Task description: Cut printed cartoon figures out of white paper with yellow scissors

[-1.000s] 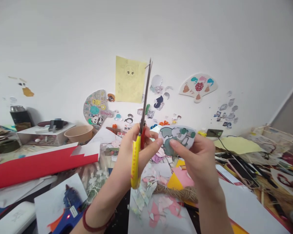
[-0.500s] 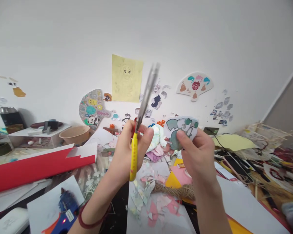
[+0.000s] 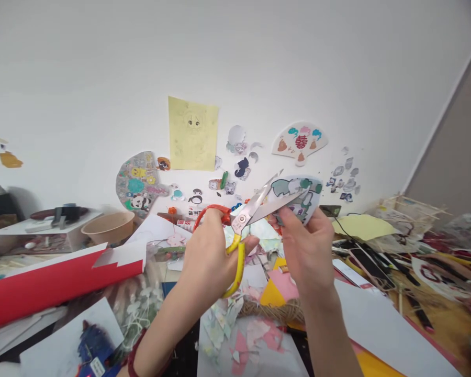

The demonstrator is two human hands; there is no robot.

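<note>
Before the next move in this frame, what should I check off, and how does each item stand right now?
1. Scissors held: ok, the left hand has them by the red and yellow handles.
2. Blades open: ok, the tips are spread apart.
3. Printed cutout gripped: ok, the right hand pinches it near its lower edge.
4. Cutout seated between the blades: cannot tell; one blade crosses in front of it, but the depth is unclear.
5. Right thumb well away from the blades: not ok, it looks close beneath the lower blade.
6. Clear surface below: not ok, paper scraps and twine lie there.
</note>
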